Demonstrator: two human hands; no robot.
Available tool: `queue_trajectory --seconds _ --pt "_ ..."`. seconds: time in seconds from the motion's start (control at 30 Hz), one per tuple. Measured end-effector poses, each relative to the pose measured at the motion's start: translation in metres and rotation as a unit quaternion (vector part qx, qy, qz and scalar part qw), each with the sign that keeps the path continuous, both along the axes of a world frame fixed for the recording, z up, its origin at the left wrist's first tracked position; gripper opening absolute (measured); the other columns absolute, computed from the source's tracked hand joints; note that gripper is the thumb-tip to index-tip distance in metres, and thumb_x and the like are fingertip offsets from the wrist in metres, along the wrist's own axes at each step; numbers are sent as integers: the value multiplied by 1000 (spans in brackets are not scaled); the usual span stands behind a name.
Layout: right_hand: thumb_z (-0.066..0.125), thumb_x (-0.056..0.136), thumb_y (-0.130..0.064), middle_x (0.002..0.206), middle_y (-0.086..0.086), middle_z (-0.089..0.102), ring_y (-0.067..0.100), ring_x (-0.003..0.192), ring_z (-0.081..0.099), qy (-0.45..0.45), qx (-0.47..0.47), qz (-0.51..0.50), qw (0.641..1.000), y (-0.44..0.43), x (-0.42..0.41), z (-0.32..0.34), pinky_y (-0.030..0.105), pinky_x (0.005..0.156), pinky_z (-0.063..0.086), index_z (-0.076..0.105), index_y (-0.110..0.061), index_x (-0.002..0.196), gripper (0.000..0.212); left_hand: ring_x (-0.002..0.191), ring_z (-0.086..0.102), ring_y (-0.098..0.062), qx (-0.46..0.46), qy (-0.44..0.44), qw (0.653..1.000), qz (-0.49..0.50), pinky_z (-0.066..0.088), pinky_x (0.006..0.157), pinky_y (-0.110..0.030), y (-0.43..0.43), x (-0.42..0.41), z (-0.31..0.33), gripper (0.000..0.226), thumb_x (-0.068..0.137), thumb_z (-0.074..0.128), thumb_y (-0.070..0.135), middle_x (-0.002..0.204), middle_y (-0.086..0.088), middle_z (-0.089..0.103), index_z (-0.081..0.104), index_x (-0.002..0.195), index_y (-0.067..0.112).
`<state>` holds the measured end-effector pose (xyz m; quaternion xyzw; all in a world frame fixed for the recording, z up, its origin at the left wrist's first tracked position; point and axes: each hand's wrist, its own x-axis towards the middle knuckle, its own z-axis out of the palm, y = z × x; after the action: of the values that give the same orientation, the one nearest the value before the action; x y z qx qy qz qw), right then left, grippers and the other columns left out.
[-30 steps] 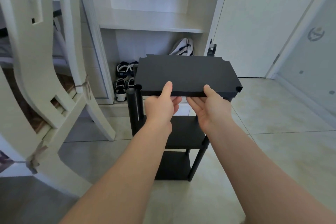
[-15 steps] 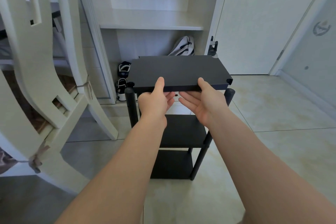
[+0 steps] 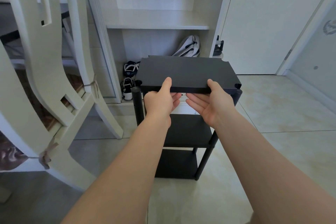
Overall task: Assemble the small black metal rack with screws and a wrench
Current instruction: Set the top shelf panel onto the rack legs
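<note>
A small black metal rack [image 3: 187, 131] stands on the tiled floor with two shelves fitted between black posts. Above the post tops I hold a loose black top shelf panel [image 3: 185, 72], nearly level, with notched corners. My left hand [image 3: 160, 103] pinches its near edge, thumb on top and fingers underneath. My right hand [image 3: 211, 103] holds the same edge further right, thumb on top, fingers flat below. The near-left post [image 3: 137, 103] stands just outside the panel's left corner. No screws or wrench are in view.
White wooden chairs [image 3: 54, 78] stacked upside down crowd the left side. Behind the rack is a white cabinet [image 3: 156, 23] with shoes [image 3: 128, 85] and a grey bag [image 3: 189, 45] in its lower niche. A white door [image 3: 263, 23] is at the right; pale floor tiles [image 3: 281, 114] stretch right.
The panel has levelled out and dropped closer to the post tops. Both hands have spread slightly apart along its near edge.
</note>
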<state>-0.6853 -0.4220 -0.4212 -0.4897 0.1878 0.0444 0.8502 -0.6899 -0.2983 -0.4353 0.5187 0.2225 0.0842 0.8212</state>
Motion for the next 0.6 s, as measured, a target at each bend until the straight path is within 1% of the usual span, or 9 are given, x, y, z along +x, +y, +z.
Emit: queue_trajectory --seconds 0.1,0.23,0.3,0.4,0.47,0.6 --pt "59 103 -28 85 22 76 32 77 77 3 -3 -4 1000 0 -1 -2 38 60 64 57 -6 117 26 75 76 -12 4 -1 1000 0 60 68 -25 0 0 -2 21 93 68 36 89 -5 76 64 97 16" --pt "60 102 -27 81 20 76 31 76 77 7 -12 -11 1000 0 0 -3 38 59 63 57 -5 114 26 74 76 -13 -6 0 1000 -2 60 65 -25 -1 0 -4 26 93 68 37 91 -7 77 64 104 13" --pt "62 101 -28 81 19 76 31 76 77 11 -17 -14 1000 -1 1 -5 38 59 63 58 -5 115 27 73 76 -13 -16 3 1000 -3 60 63 -24 -2 0 -4 28 93 68 38 91 -6 77 63 106 14" --pt "62 100 -34 80 16 76 29 75 77 20 -19 -11 1000 -2 2 -5 38 57 62 59 -7 117 33 71 75 -12 -28 11 1000 -5 59 62 -25 -3 1 -4 30 93 67 43 91 -4 77 62 107 17" --pt "62 100 -37 79 16 76 29 75 77 22 -19 -13 999 -2 3 -6 37 55 62 59 -6 118 36 72 75 -12 -24 12 1000 -6 59 61 -24 -2 3 -4 30 93 66 42 90 -3 78 63 108 16" --pt "62 100 -35 79 18 76 30 74 77 18 -15 -16 1000 -3 4 -6 35 55 61 58 -4 120 37 73 75 -11 -18 11 1000 -8 58 59 -22 -1 4 -6 30 94 65 40 91 -4 77 63 110 14"
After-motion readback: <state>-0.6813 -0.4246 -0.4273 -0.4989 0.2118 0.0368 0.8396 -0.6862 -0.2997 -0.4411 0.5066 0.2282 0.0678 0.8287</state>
